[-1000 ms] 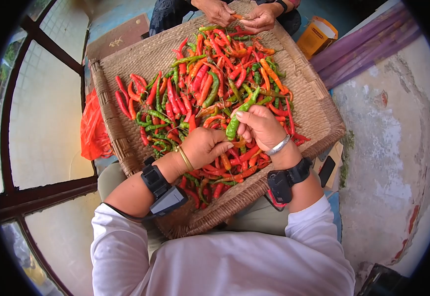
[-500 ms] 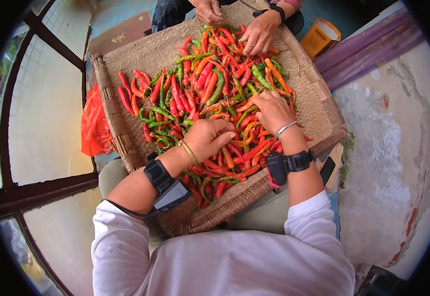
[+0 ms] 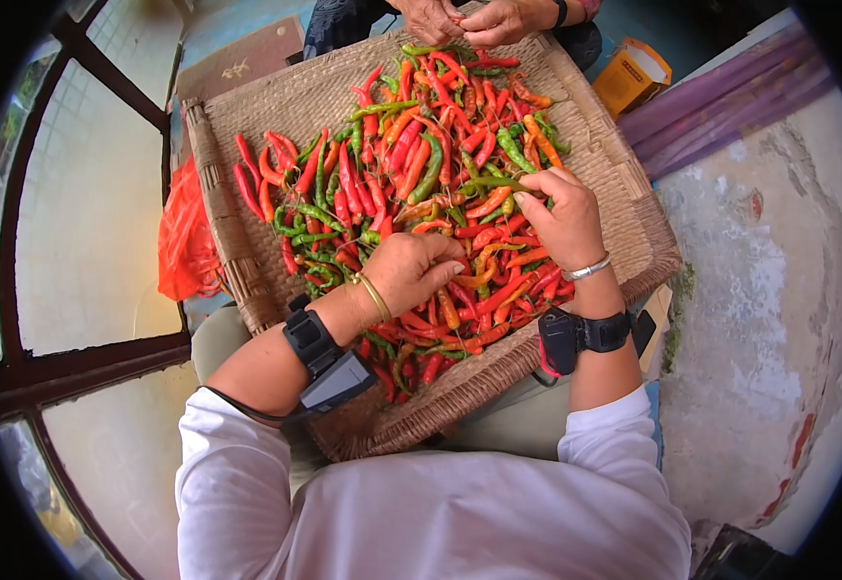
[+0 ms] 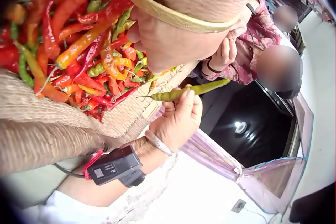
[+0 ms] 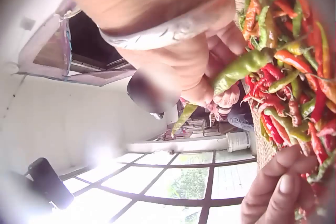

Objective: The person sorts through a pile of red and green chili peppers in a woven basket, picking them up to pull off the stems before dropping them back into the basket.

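Note:
My right hand (image 3: 563, 215) pinches a slim green chili pepper (image 3: 498, 182) between thumb and fingers, lifted over the right side of the heap. From the left wrist view that pepper (image 4: 176, 94) lies across the fingertips, its thin stem pointing toward the heap. My left hand (image 3: 407, 273) hovers low over the near part of the heap, fingers loosely bent and thumb beside them. In the right wrist view the left hand's fingertips (image 5: 286, 184) show nothing between them. Red, orange and green chili peppers (image 3: 382, 184) lie piled beneath both hands.
The peppers lie on a wide woven tray (image 3: 624, 184) with a raised rim, across my lap. Opposite, another person's hands (image 3: 469, 21) meet over the tray's far edge. A red plastic bag (image 3: 187, 232) hangs at the left, and an orange box (image 3: 631, 75) stands at the far right.
My right hand let go of a bright green pepper, now on the heap's upper right, dipped down and came up with a slimmer green one. The left hand barely moved. The other person's hands parted, then rejoined.

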`<action>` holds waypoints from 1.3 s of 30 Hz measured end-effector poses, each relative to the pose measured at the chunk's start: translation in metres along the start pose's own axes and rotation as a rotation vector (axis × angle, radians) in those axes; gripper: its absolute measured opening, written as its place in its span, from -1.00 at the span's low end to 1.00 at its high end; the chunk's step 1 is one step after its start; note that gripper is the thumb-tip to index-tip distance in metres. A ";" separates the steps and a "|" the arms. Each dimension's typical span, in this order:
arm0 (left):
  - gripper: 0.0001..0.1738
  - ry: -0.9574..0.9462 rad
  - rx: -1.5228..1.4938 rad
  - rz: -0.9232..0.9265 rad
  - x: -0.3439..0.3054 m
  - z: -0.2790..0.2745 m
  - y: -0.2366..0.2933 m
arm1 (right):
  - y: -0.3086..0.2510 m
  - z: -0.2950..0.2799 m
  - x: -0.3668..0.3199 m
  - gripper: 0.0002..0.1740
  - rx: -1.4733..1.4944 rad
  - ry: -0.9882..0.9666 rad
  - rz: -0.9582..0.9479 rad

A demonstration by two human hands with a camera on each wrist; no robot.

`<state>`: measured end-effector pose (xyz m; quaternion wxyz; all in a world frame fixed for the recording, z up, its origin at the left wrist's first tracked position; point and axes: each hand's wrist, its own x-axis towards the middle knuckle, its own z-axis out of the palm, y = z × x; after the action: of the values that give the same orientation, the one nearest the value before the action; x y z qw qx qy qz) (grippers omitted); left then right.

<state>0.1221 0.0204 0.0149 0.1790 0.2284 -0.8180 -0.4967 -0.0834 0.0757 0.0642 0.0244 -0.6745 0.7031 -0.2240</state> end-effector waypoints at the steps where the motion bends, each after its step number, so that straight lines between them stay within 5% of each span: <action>1: -0.76 0.001 -0.005 0.012 0.000 0.000 0.000 | -0.002 0.001 -0.002 -0.89 0.364 0.005 0.154; 2: -0.76 0.001 -0.004 0.011 0.000 0.001 0.001 | -0.004 0.001 -0.004 -0.89 0.728 0.010 0.309; 7: -0.70 0.013 -0.156 0.038 0.001 0.002 0.010 | -0.025 0.028 -0.015 -0.89 1.543 -0.108 0.473; 14: -0.71 -0.035 0.019 0.030 -0.001 0.003 0.001 | -0.026 0.037 -0.012 -0.84 1.393 -0.171 0.543; 16: -0.71 -0.045 0.048 0.061 -0.001 0.003 0.000 | -0.025 0.035 -0.012 -0.79 1.212 -0.421 0.496; 22: -0.70 -0.119 0.143 0.080 -0.004 -0.001 0.001 | -0.018 0.036 -0.014 -0.75 1.320 -0.518 0.590; 26: -0.69 -0.048 -0.042 -0.036 -0.002 -0.002 0.003 | 0.000 0.021 0.005 -0.73 1.067 -0.405 0.597; 28: -0.70 0.014 0.048 -0.033 0.000 -0.002 0.000 | 0.005 0.013 0.016 -0.70 1.424 -0.178 0.547; 32: -0.76 -0.013 0.184 -0.017 0.000 -0.002 -0.006 | 0.006 0.010 0.025 -0.65 1.423 0.032 0.583; 34: -0.76 -0.007 0.225 0.017 0.000 0.000 -0.011 | 0.010 0.019 0.017 -0.66 0.469 -0.303 0.241; 36: -0.77 -0.001 0.261 0.047 -0.001 0.002 -0.012 | 0.004 0.025 0.002 -0.70 0.211 -0.508 0.116; 39: -0.75 -0.043 0.337 0.087 -0.001 0.001 -0.010 | -0.011 0.020 -0.009 -0.76 0.001 -0.536 0.117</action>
<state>0.1241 0.0179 0.0054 0.1422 0.2087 -0.9023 -0.3493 -0.0651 0.0787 0.0473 0.2227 -0.6680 0.7091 -0.0361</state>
